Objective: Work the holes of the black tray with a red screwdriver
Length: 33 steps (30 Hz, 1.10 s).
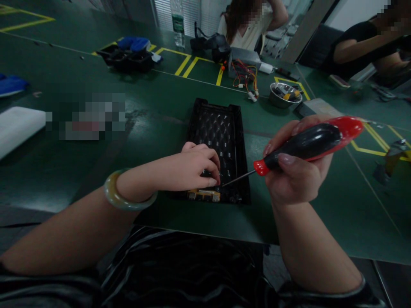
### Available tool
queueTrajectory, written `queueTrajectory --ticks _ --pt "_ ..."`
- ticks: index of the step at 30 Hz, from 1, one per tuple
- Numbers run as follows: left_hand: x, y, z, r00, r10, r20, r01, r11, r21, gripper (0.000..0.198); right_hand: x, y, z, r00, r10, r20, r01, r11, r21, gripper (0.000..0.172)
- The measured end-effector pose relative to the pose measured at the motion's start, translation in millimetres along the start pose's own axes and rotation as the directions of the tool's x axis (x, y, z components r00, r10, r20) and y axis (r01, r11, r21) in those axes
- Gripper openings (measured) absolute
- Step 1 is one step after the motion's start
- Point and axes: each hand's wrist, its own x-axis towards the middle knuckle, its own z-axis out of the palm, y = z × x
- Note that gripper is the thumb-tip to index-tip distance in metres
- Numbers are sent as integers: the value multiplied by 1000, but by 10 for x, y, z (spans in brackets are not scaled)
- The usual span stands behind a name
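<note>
A black plastic panel [241, 141] with a patterned inner face lies on the green table in front of me. Along its near edge sits a small circuit board [204, 195] with metal connectors. My left hand [201, 164] rests over the panel just above that board, fingers curled and thumb near the index finger; whatever they pinch is hidden. My right hand [297, 171] is wrapped around a red and black screwdriver [308, 143]. Its thin shaft slants down to the left, and the tip is close to my left fingertips at the panel's near end.
A metal bowl of small parts [285, 95] and a grey power supply [244, 62] with coloured cables stand beyond the panel. Farther left are a black tray [126, 60] and a white block [21, 126]. A water bottle [178, 25] stands at the back, near two seated people.
</note>
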Motion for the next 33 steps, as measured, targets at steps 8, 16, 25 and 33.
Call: queueTrajectory --ticks 8,16,25,33 --pt "2 18 6 999 39 4 -39 999 -1 16 -64 41 -43 991 21 133 -9 996 -91 40" --pt "0 6 11 998 64 10 -64 998 -19 15 -68 15 -138 964 198 176 -179 977 -119 55" --pt "14 1 12 998 58 19 -58 998 -33 11 49 -130 -126 864 359 354 -365 930 -52 47" --pt "21 -7 25 998 65 15 -65 998 -22 10 28 22 -84 901 115 418 -123 992 -7 45"
